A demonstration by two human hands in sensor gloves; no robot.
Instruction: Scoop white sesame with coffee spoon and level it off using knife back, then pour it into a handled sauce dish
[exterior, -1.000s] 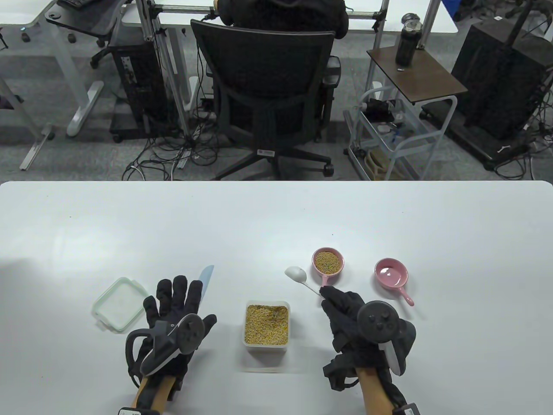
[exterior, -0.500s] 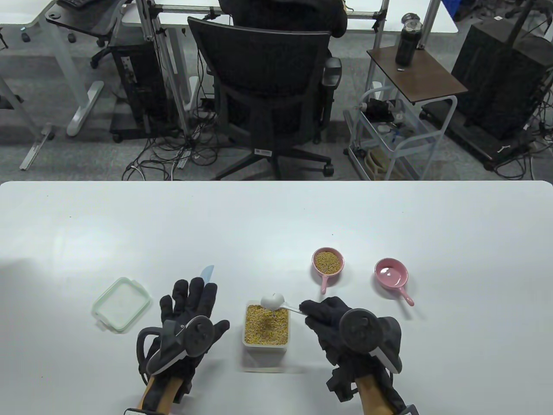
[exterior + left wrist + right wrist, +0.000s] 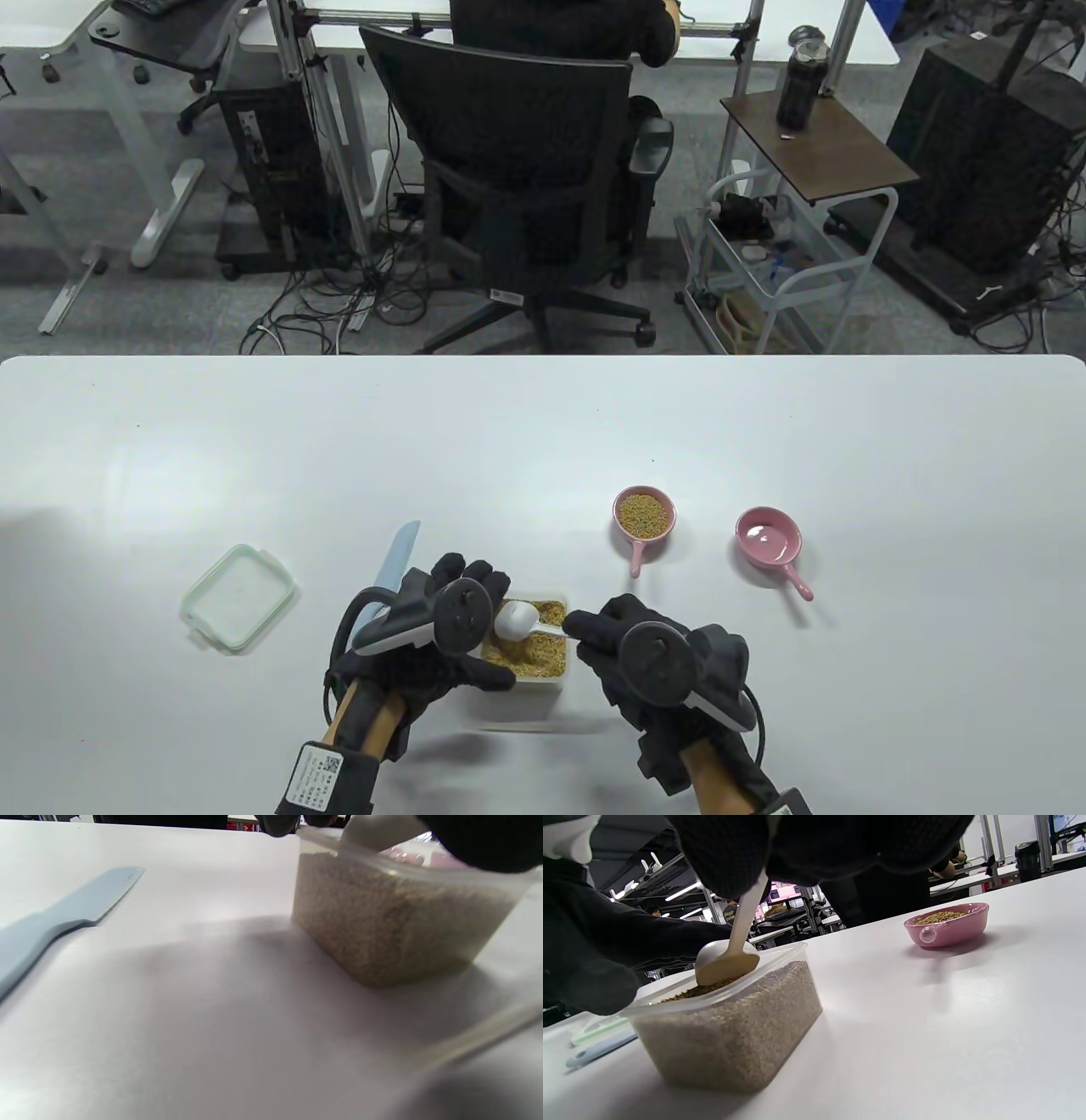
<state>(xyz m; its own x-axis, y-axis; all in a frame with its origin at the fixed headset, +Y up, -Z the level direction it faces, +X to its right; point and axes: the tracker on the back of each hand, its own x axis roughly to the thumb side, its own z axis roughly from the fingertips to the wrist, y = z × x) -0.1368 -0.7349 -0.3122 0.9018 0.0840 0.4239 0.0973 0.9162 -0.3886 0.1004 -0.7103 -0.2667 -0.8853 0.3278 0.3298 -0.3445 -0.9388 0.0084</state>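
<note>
A clear tub of sesame (image 3: 528,658) stands at the table's near middle. My left hand (image 3: 479,624) holds its left side, fingers on the far rim and thumb on the near wall. My right hand (image 3: 575,628) pinches the handle of the white coffee spoon (image 3: 515,619). In the right wrist view the spoon (image 3: 725,961) has its bowl dipped into the grain of the tub (image 3: 729,1027). The pale blue knife (image 3: 397,556) lies flat on the table just left of my left hand, untouched. A pink handled dish (image 3: 645,514) filled with sesame sits beyond the right hand.
A second pink handled dish (image 3: 769,537), with no grain in it, stands further right. The tub's green-rimmed lid (image 3: 238,597) lies at the left. In the left wrist view the knife (image 3: 63,916) lies left of the tub (image 3: 394,916).
My right hand carried the spoon left from beside the filled dish and lowered its bowl into the tub. My left hand moved right off the knife and took hold of the tub.
</note>
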